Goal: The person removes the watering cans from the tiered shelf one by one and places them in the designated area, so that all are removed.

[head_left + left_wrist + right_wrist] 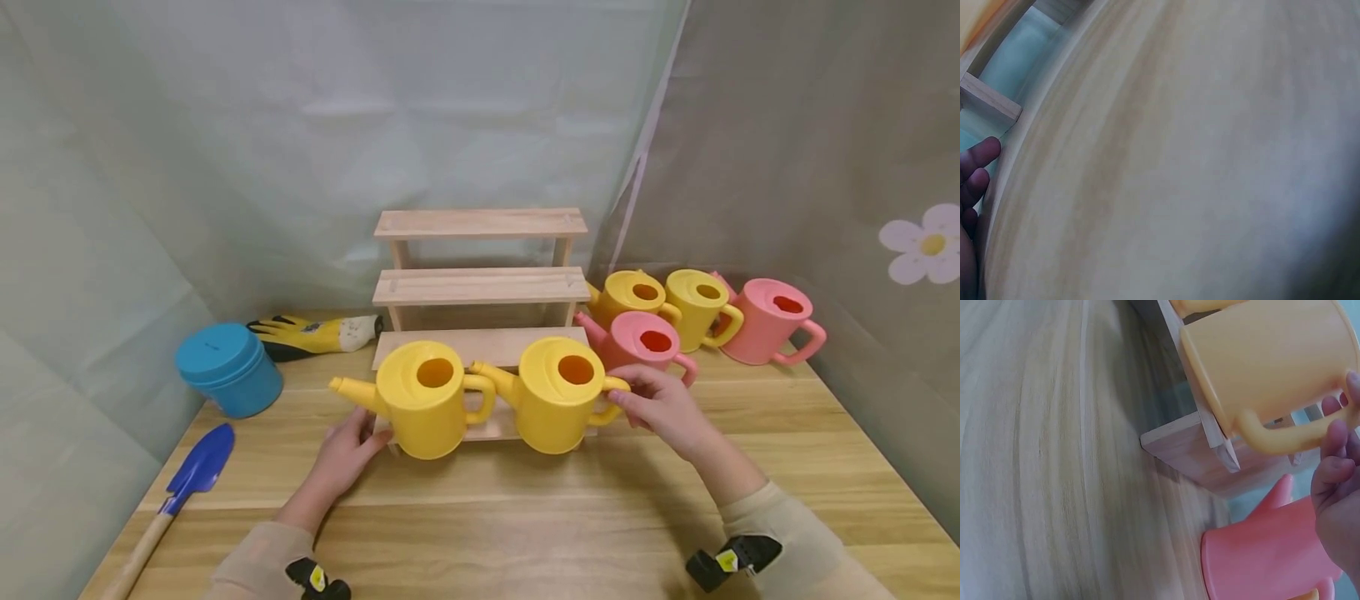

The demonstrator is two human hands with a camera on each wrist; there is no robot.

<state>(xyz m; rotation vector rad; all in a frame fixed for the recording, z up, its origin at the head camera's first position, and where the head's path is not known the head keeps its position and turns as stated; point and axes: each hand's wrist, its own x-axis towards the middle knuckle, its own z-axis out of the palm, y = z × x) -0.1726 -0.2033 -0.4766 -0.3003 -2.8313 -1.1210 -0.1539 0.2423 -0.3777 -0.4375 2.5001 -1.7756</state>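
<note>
My right hand [663, 408] pinches the handle of a yellow watering can [555, 404] on the lowest shelf of a wooden tiered stand [480, 285]. In the right wrist view, thumb and fingers close on the upper handle [1297, 437], with the can's base at the shelf's edge. To its left, a second yellow watering can [423, 408] stands on the same shelf, spout pointing left. My left hand [345, 458] holds the left end of that shelf, thumb at its front edge, fingers partly hidden under the spout. In the left wrist view only curled fingers [979, 165] show near a stand leg [991, 100].
Right of the stand are a near pink watering can [637, 337], two yellow ones [697, 304] behind it and another pink one [768, 321]. At left lie a blue lidded tub [232, 371], yellow-black gloves [315, 335] and a blue trowel [198, 462]. Curtains hang behind.
</note>
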